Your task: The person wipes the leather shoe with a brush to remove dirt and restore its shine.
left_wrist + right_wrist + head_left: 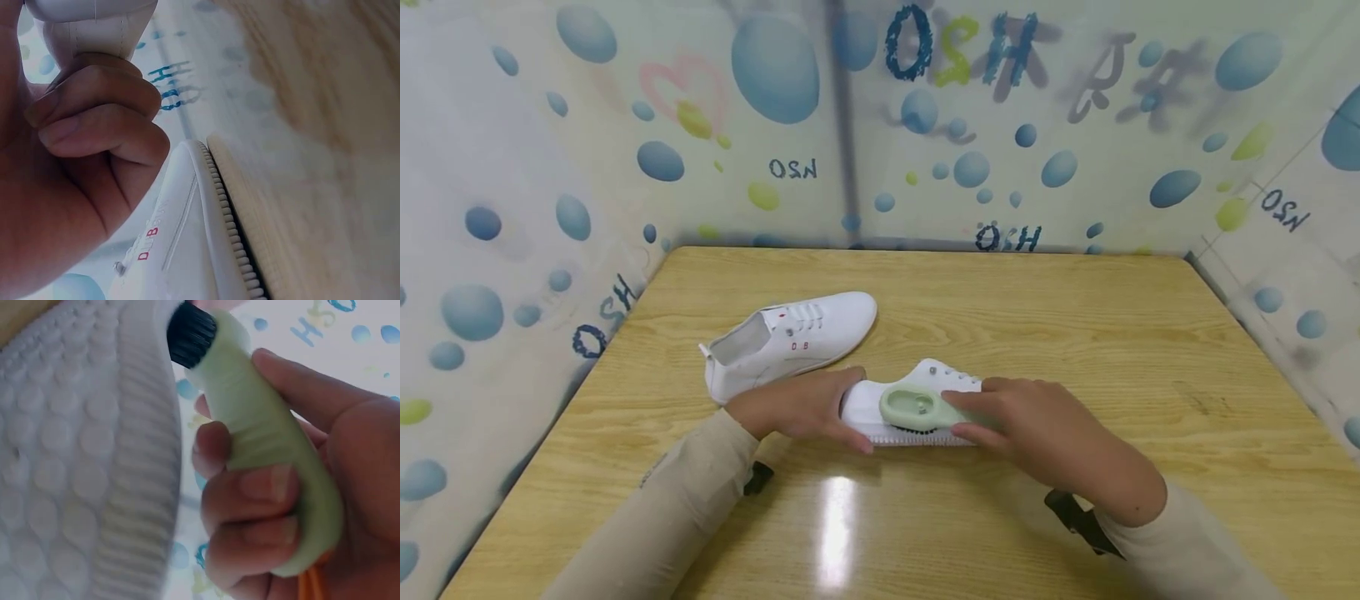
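Observation:
My left hand [808, 406] grips one end of a white lace-up shoe [861, 407], which I hold tilted on its side over the table. In the left wrist view, several fingers are curled in beside that shoe's white end [94, 37]. My right hand [1045, 429] holds a pale green brush [910, 406] by its handle, fingers wrapped round it. The brush's dark bristles [190, 336] meet the shoe's side just above the ribbed sole edge [140, 456]. A second white shoe [842, 321] with red letters stands behind my left hand, toe to the right.
The light wood table [1075, 317] reaches back to a wall sheet [865, 125] printed with blue drops and letters. An orange cord [311, 584] hangs from the brush handle's end. Dark straps [1082, 521] show beneath both forearms.

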`<move>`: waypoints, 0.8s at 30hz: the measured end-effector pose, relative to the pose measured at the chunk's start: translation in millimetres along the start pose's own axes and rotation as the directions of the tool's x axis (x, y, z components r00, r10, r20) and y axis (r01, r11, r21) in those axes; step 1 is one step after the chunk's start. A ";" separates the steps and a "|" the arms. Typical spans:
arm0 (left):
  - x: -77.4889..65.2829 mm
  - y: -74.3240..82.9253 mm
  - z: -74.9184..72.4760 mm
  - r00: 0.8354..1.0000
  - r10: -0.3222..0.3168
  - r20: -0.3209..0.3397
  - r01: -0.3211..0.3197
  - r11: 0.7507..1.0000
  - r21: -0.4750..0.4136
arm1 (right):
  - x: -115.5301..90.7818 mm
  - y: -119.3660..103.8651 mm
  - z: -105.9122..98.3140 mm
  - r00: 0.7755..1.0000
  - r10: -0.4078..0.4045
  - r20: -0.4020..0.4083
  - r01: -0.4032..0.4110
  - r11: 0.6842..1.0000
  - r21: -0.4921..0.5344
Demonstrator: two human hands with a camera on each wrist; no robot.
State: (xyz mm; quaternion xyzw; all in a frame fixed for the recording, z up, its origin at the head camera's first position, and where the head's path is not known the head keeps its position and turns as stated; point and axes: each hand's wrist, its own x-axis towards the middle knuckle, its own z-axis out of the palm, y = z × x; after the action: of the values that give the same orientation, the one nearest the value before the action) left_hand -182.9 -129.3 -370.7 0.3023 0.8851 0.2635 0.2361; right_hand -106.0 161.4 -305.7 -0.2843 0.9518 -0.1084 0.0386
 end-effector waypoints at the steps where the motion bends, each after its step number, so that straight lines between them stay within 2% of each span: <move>1: 0.2 0.2 0.0 1.000 0.001 0.001 -0.001 1.000 -0.004 | 0.5 -0.4 1.3 1.000 -0.012 -0.003 0.012 1.000 0.011; 6: 1.1 -0.1 0.8 1.000 0.001 0.008 -0.001 0.999 -0.035 | 6.3 -7.6 16.8 0.994 -0.073 -0.084 0.072 0.997 -0.019; 10: 1.4 -0.5 1.2 1.000 -0.002 0.008 0.003 0.999 -0.047 | 7.7 -12.2 23.2 0.987 -0.085 -0.133 0.074 0.994 -0.081; 13: 2.0 -0.8 1.3 1.000 -0.005 -0.003 0.005 1.000 -0.017 | 5.9 -9.6 17.3 0.992 -0.059 -0.110 0.048 0.994 -0.101; 20: 1.9 -1.0 0.5 1.000 -0.017 -0.026 0.019 0.997 0.075 | -4.4 4.7 -7.1 0.998 0.059 0.008 -0.059 0.997 -0.044; 24: -0.4 0.6 -1.3 1.000 -0.019 -0.025 0.021 0.996 0.084 | -3.1 5.3 -6.3 0.999 0.047 0.017 -0.047 0.999 -0.008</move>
State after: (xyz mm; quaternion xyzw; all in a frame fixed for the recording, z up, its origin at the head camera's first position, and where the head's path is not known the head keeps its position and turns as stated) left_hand -183.1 -129.6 -369.3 0.3000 0.9012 0.2272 0.2149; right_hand -107.1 168.6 -300.8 -0.2628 0.9583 -0.1011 0.0484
